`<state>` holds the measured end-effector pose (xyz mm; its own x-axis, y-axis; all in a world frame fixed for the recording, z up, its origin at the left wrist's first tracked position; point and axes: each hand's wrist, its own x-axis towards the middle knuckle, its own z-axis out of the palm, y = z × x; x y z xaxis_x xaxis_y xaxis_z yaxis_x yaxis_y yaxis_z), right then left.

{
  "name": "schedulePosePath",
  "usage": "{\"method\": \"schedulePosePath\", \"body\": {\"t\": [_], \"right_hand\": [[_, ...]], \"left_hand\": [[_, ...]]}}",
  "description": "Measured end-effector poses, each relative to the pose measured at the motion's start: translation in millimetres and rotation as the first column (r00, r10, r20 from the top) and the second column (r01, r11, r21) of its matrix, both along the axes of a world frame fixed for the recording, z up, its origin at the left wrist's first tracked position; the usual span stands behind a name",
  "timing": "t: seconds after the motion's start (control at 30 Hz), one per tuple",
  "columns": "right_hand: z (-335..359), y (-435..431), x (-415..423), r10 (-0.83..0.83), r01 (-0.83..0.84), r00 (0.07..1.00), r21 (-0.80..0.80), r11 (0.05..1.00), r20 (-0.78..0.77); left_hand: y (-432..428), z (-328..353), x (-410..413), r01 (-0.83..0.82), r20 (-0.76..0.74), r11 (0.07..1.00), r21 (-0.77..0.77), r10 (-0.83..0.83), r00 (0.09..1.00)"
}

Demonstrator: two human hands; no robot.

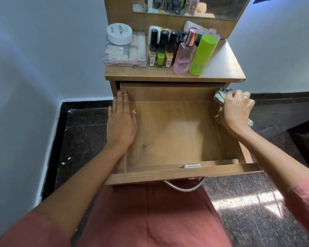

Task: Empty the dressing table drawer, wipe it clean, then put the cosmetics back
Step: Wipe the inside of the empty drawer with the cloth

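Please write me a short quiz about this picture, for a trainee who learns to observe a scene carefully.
1. True or false: cosmetics lie inside the drawer.
2. The right hand grips: A a brush; B a cloth; C a comb.
3. Fill in: the white jar stands on a clear ____.
Key: 1 false; 2 B; 3 box.
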<state>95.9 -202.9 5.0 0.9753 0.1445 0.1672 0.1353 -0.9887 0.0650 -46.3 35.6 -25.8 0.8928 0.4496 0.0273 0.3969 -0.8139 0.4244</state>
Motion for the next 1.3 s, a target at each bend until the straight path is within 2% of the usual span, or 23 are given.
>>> {"method": "schedulePosePath", "body": {"t": [0.17,0.27,0.4,0.57,0.7,0.9,1.0,1.07,1.13,1.23,1.3], "right_hand": [[-8.2,16.2,20.3,0.004,-0.001,1.0,0.127,0.992,-0.022],[-13.1,19.7,19.2,0.022,-0.023,1.0,0.139,0.99,0.006],[-13.5,23.8,20.0,0.073,-0.075,0.997,0.138,0.988,0.022],[-11.8,57.0,3.0,0.198,-0.187,0.98,0.201,0.961,-0.035],[-10.8,105.2,-22.4,0.36,-0.323,0.931,0.325,0.889,-0.057],[-8.1,161.0,-49.3,0.599,-0.558,0.8,0.317,0.767,-0.042],[-4.7,162.0,-47.7,0.662,-0.611,0.747,0.325,0.722,-0.065],[-1.3,151.5,-41.5,0.667,-0.613,0.733,0.296,0.733,-0.131],[1.1,135.7,-34.8,0.61,-0.566,0.774,0.251,0.786,-0.166],[3.0,113.8,-27.8,0.504,-0.458,0.852,0.266,0.848,-0.142],[1.5,111.4,-25.4,0.479,-0.433,0.868,0.275,0.859,-0.13]], "left_hand": [[0.1,0.0,0.6,0.001,0.005,1.0,-0.011,0.0,1.0],[0.0,-0.8,0.4,0.001,0.008,1.0,-0.002,-0.001,1.0],[0.1,-1.0,0.1,-0.001,0.011,1.0,-0.004,0.001,1.0],[-0.9,0.6,0.3,0.002,0.02,1.0,-0.011,-0.001,1.0],[-0.2,-0.3,0.9,-0.003,0.02,1.0,-0.01,0.003,1.0],[-0.1,0.3,0.5,-0.004,0.041,1.0,-0.028,0.006,0.999],[0.1,0.4,-0.5,-0.018,0.049,1.0,-0.023,0.019,0.999],[0.6,0.2,-0.3,-0.021,0.045,1.0,-0.021,0.022,0.999],[1.1,0.1,-0.4,-0.029,0.04,0.999,-0.025,0.03,0.999],[0.0,-0.2,-0.7,-0.031,0.05,0.999,-0.029,0.033,0.998],[-0.3,-0.7,-0.8,-0.032,0.063,0.999,-0.034,0.034,0.997]]}}
